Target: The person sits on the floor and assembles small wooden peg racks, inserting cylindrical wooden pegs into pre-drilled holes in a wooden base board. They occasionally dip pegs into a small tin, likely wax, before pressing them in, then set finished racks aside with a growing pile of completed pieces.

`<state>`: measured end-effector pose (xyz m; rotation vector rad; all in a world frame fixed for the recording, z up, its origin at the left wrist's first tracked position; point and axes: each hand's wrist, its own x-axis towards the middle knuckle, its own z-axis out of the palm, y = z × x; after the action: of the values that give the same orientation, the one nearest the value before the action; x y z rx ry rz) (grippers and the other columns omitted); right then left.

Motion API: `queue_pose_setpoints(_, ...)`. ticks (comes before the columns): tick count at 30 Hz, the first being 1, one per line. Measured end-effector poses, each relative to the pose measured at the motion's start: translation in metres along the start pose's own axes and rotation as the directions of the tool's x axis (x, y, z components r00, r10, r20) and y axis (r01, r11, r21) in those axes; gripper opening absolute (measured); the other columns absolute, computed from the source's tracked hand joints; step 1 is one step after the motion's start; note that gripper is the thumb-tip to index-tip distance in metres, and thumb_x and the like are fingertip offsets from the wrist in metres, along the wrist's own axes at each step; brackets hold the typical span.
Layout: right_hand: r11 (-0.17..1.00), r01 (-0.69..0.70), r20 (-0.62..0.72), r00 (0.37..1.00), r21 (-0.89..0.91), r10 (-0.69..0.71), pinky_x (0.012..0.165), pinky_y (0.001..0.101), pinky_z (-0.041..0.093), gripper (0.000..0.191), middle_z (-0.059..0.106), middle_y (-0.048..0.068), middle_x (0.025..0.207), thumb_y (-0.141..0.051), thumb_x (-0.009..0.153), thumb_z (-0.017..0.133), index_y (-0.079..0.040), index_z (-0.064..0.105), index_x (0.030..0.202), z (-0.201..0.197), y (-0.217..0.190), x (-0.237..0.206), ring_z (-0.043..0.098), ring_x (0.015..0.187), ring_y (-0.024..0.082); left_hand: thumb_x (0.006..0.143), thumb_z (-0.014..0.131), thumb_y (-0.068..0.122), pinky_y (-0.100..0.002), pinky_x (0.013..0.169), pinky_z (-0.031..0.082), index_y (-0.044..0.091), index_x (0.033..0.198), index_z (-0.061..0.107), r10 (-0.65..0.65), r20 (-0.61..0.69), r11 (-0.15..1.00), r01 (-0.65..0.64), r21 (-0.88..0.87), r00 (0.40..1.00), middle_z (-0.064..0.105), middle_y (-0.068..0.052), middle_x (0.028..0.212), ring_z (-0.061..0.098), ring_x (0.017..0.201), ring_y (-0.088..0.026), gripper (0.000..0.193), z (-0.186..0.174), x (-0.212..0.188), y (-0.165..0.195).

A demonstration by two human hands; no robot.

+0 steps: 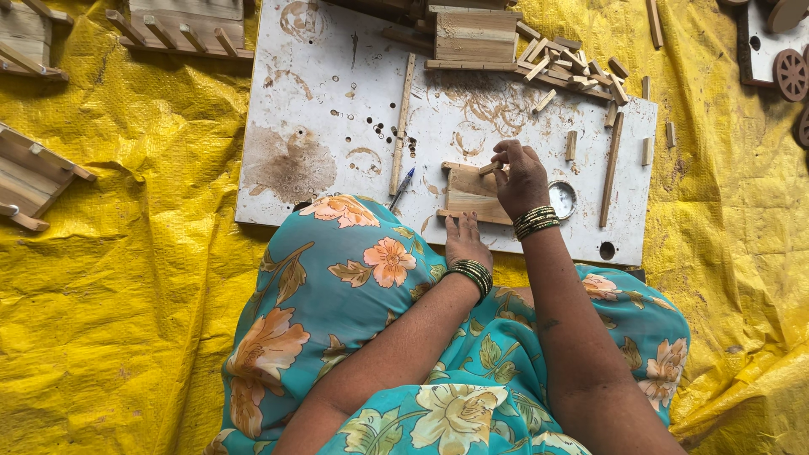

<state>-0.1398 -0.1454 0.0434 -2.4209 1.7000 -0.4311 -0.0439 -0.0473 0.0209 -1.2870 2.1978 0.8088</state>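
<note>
A small flat wooden piece with side rails lies on the stained white board, near its front edge. My right hand hovers over its right end and pinches a short wooden peg against it. My left hand rests fingers-first on the piece's near edge, pressing it down. Both wrists wear green and gold bangles.
A pile of short wooden pegs and a wooden block sit at the board's far edge. Long sticks, a pen and a small round tin lie on the board. Finished wooden frames and wheels rest on yellow tarp.
</note>
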Motion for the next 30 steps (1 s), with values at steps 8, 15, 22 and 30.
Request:
queue_pose_setpoints(8,0.999,0.038,0.01,0.999,-0.003,-0.038,0.089,0.0385,0.058,0.051,0.074,0.008,0.105,0.005,0.081,0.076,-0.01,0.053,0.124,-0.005,-0.004,0.001,0.069,0.107,0.027,0.105,0.049,0.032,-0.065,0.12,0.002,0.011,0.156,0.041,0.006,0.009,1.0,-0.006,0.009,1.0,0.001,-0.018,0.172,0.003,0.157,-0.039,0.056,-0.003,-0.005,-0.003)
queue_pose_setpoints(15,0.992,0.126,-0.16,0.979,-0.003,-0.125,0.092,0.0395,0.058,0.056,0.076,0.006,0.108,0.005,0.084,0.077,-0.011,0.052,0.131,-0.032,0.002,0.0,0.07,0.104,0.024,0.106,0.044,0.031,-0.065,0.119,0.003,0.009,0.155,0.043,-0.011,-0.039,1.0,0.011,-0.005,0.999,0.002,-0.018,0.172,0.004,0.157,-0.039,0.053,0.012,0.013,0.002)
queue_pose_setpoints(22,0.998,0.063,-0.404,0.914,0.028,-0.047,0.105,0.0376,0.055,0.052,0.077,0.008,0.112,0.007,0.095,0.076,-0.009,0.046,0.135,-0.126,0.009,-0.03,0.076,0.11,0.026,0.108,0.029,0.032,-0.065,0.12,0.006,0.012,0.152,0.046,-0.062,-0.149,0.996,0.053,-0.066,0.987,0.008,-0.013,0.171,0.009,0.157,-0.035,0.051,0.037,0.042,0.002)
queue_pose_setpoints(30,0.994,-0.011,-0.567,0.821,0.106,0.07,0.113,0.0341,0.049,0.05,0.077,0.01,0.111,0.009,0.102,0.074,-0.007,0.042,0.137,-0.183,0.01,-0.088,0.076,0.112,0.024,0.094,0.059,0.03,-0.063,0.121,0.012,0.012,0.138,0.058,0.031,-0.284,0.998,-0.044,-0.041,0.958,0.022,-0.017,0.167,0.021,0.154,-0.032,0.048,0.04,0.025,-0.031)
